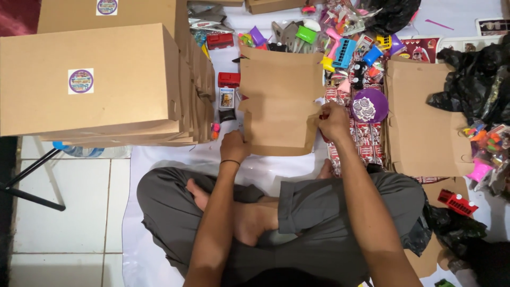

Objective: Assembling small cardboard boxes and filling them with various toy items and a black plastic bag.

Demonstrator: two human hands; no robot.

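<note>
Seated cross-legged on white floor sheet [159, 159]: left hand [234, 146] and right hand [333, 120] gripping opposite edges of flat cardboard box blank [280, 101]; stacked boxes [95, 79] left, apparently toys [340, 42] beyond.

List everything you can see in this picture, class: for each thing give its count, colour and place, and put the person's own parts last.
Flat box: one, brown, centre, held by both hands.
Closed boxes: a stack, brown with round stickers, left.
Flat blanks: a pile, brown, right.
Toys: many, mixed bright colours, top centre.
Red toys: two, beside the stack; another lower right.
Disc: one, purple, right of the flat box.
Black bags: several, right side.
Sheet: one, white, under everything.
Tiled floor: white, lower left.
Left hand: on the box's lower left edge.
Right hand: on its right edge.
Legs: crossed, grey trousers.
</note>
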